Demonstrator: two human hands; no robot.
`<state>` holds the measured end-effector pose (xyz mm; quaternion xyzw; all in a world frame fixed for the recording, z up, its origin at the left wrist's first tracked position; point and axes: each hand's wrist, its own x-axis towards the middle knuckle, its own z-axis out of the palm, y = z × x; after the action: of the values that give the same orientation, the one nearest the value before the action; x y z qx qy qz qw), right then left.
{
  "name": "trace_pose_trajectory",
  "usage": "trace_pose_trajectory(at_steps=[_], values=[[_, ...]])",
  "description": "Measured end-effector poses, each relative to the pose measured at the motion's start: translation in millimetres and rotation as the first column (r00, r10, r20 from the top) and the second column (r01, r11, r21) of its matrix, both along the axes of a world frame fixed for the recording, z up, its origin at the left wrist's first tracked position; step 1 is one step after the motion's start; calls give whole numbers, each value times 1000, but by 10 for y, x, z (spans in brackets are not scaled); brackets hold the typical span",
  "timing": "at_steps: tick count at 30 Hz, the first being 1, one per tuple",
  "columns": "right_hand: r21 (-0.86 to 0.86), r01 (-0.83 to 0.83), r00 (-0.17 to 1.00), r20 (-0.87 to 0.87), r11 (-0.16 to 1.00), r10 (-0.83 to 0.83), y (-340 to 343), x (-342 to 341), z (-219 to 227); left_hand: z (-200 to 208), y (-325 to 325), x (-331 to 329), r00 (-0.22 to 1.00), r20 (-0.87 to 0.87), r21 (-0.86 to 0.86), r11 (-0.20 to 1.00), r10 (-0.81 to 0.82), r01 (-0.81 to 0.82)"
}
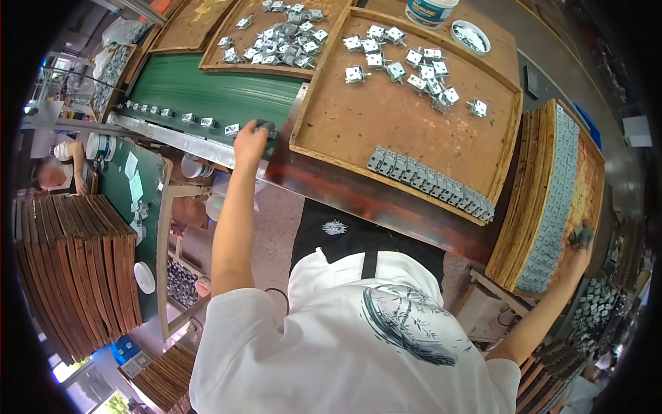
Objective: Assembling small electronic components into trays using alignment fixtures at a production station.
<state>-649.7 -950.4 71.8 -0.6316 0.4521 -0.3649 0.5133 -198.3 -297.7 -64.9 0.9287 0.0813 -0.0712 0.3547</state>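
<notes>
My left hand reaches to the near end of the green conveyor belt, its dark-covered fingertips closed on a small grey metal part, mostly hidden by the fingers. A line of similar metal parts lies along the belt's near edge. My right hand is over the upper wooden tray of the stack on the right, beside packed rows of metal parts. Its dark-covered fingers are drawn together; whatever they hold, if anything, I cannot make out.
In front is a wooden tray with one neat row of metal parts and a loose scatter. Behind it stand a white bucket and a round lid. Another person sits at far left, behind stacked boards.
</notes>
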Motion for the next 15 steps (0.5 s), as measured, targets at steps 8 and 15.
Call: trace_pose_trajectory(at_steps=[8,15], values=[[188,-409,898,258,893,357,1899,1082,-336,462,-472,-568,996,-13,-884,466,-92,32],[250,-688,725,259,681,638,2973,1879,-168,982,-1213,-1330,908,-32,-966,245,-418,78]])
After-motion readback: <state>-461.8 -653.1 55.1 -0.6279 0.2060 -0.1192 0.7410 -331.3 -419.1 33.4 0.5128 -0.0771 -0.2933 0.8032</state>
